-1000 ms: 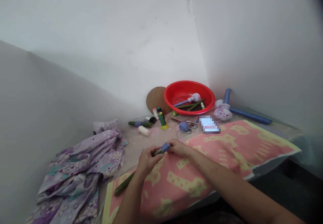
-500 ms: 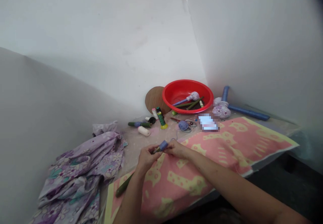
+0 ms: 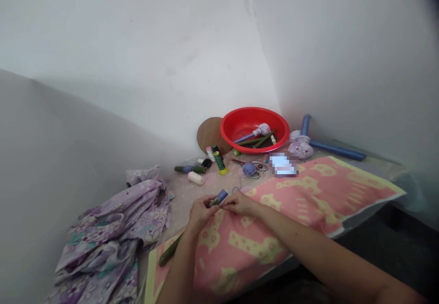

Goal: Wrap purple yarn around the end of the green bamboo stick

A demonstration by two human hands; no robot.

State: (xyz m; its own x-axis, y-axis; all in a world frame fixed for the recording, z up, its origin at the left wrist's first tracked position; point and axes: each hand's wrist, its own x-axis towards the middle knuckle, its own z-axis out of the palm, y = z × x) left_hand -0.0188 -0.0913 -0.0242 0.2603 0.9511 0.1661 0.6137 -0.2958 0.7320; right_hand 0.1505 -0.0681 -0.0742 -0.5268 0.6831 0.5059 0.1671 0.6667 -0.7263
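Both hands meet above a pink and yellow towel (image 3: 260, 244). My left hand (image 3: 200, 214) and my right hand (image 3: 240, 203) pinch a short green stick with a blue cloth wrapping (image 3: 221, 197) at its tip. My left fingers are on the green end, and my right fingertips are at the blue end. A longer green stick (image 3: 169, 250) lies on the towel beside my left forearm, partly hidden by it. A thin thread may run from the blue piece, but it is too faint to be sure.
A red plastic basin (image 3: 254, 130) holds green sticks and a cloth-wrapped stick. Thread spools (image 3: 220, 162), scissors (image 3: 255, 165) and a blue ball (image 3: 248, 169) lie on the table. Purple floral fabric (image 3: 113, 235) is heaped at left. White walls bound the corner.
The view has drifted slightly, so the table sits a little higher and further left. My hands have drawn slightly closer, and the blue-tipped stick has turned a little between them.
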